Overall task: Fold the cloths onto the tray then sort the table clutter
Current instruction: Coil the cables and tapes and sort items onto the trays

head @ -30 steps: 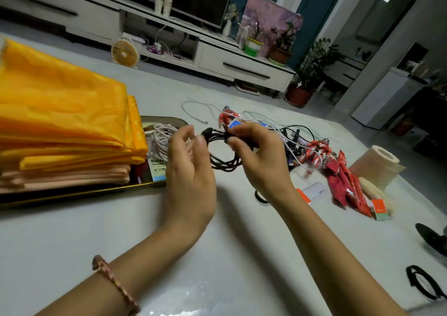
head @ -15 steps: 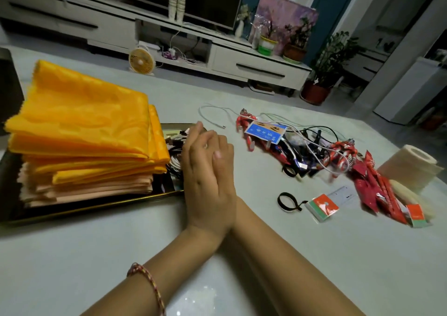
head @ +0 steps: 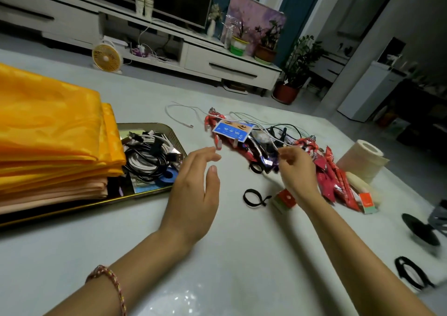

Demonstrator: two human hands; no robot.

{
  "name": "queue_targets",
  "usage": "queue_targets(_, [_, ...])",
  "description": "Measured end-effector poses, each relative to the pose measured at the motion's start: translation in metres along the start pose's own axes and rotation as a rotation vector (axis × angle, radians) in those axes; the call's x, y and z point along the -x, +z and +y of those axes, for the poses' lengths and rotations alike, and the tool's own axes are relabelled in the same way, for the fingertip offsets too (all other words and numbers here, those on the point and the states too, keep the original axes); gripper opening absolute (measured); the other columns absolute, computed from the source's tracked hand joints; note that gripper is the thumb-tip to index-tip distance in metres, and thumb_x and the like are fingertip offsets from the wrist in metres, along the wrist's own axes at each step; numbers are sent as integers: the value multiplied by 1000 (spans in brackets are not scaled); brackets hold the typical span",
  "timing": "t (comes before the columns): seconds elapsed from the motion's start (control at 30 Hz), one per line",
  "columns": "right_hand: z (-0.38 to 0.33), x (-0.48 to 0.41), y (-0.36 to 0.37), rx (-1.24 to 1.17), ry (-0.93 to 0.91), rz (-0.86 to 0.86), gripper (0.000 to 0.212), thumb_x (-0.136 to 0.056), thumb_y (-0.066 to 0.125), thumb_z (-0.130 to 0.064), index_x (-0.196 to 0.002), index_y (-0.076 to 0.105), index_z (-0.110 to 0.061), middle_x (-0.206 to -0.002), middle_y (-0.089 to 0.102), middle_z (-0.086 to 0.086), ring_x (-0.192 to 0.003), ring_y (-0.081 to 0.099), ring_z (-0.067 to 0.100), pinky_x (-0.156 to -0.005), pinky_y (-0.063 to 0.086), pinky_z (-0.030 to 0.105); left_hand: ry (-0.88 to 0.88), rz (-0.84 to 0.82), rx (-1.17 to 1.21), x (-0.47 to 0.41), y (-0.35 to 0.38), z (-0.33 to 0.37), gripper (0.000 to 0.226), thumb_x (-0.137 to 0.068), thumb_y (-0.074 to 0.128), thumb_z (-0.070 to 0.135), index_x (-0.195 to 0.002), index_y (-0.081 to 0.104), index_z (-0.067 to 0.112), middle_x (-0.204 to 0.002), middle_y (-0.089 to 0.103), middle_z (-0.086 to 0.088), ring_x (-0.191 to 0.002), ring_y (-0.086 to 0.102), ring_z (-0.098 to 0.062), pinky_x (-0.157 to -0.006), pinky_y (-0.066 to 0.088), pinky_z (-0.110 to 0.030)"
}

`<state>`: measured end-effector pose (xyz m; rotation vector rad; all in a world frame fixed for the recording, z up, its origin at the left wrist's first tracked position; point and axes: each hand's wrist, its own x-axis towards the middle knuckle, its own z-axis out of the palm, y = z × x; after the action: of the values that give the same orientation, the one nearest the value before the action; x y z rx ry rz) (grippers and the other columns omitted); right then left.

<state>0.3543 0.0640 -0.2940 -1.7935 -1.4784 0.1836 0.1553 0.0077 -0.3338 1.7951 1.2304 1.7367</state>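
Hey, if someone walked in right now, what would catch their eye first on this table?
The tall stack of folded orange cloths on the tray at the left stands out first, with coiled cables tucked beside it. Mid-table lies a tangle of cords and red packets, the right hand at it and the left hand open nearby.

Tray (head: 101, 201): cloths (head: 48, 127) stacked left, coiled cables (head: 147, 156) right; left hand (head: 193, 194) just right of it, fingers straight; right hand (head: 296, 173) farther right, over clutter (head: 261, 146)

No legible text — white characters on the blue card (head: 232, 132) too blurred
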Motion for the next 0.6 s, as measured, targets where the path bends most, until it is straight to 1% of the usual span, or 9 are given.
queue_targets(0.07, [11,-17,-11,163,21,188,37,-88,50,0,-124,51,-4,-124,56,15,-116,48,28,-101,37,39,28,-6,7,0,4,0,27,-91,36,17,-104,58,10,-109,53,5,-98,46,0,-88,30,-2])
queue_targets(0.1, [16,-28,-15,270,11,222,44,-88,51,-4,-131,44,-5,-130,51,17,-121,43,31,-104,32,41,37,-13,9,0,6,0,30,-89,34,19,-103,58,10,-108,54,5,-100,46,0,-89,32,-4])
queue_targets(0.17, [25,-50,-18,452,37,126,57,-90,54,-16,-140,30,-4,-134,47,20,-124,40,38,-103,29,44,32,-37,22,0,8,0,31,-88,32,21,-103,58,12,-107,55,5,-101,48,-1,-90,35,-8])
queue_targets(0.2, [31,-60,-17,514,83,57,58,-91,54,-23,-139,30,-4,-129,51,20,-121,44,39,-100,32,46,23,-51,33,1,9,0,29,-88,32,20,-102,57,13,-106,55,6,-101,48,0,-90,36,-8])
queue_targets(0.27, [40,-72,-15,526,183,-21,43,-93,51,-29,-125,43,-2,-110,61,21,-108,54,39,-94,40,47,3,-70,40,2,10,2,23,-89,36,15,-101,55,19,-102,55,11,-100,49,3,-89,35,-6])
queue_targets(0.37, [40,-77,-9,217,224,21,29,-94,48,-19,-93,64,5,-84,63,22,-79,62,35,-70,50,39,-89,-77,76,1,9,5,22,-87,37,17,-98,53,26,-103,54,20,-104,48,8,-85,35,-2])
queue_targets(0.43, [27,-72,-8,-5,232,104,29,-93,49,-14,-87,65,10,-72,59,18,-61,53,29,-54,46,37,-177,-80,109,0,9,6,19,-89,37,20,-94,53,31,-102,57,18,-103,51,6,-81,38,-2])
queue_targets(0.53, [-4,-57,-16,-384,198,218,27,-92,52,-15,-88,61,10,-68,53,11,-62,47,23,-57,39,34,-296,-99,217,-4,6,9,25,-95,44,11,-89,55,32,-98,63,9,-96,59,-5,-77,42,-7])
queue_targets(0.6, [-32,-38,-23,-571,120,230,16,-95,50,-13,-89,62,-5,-71,58,3,-66,54,12,-63,44,22,-367,-95,333,-8,4,5,19,-95,46,13,-89,59,25,-96,66,4,-93,63,-11,-81,47,-17])
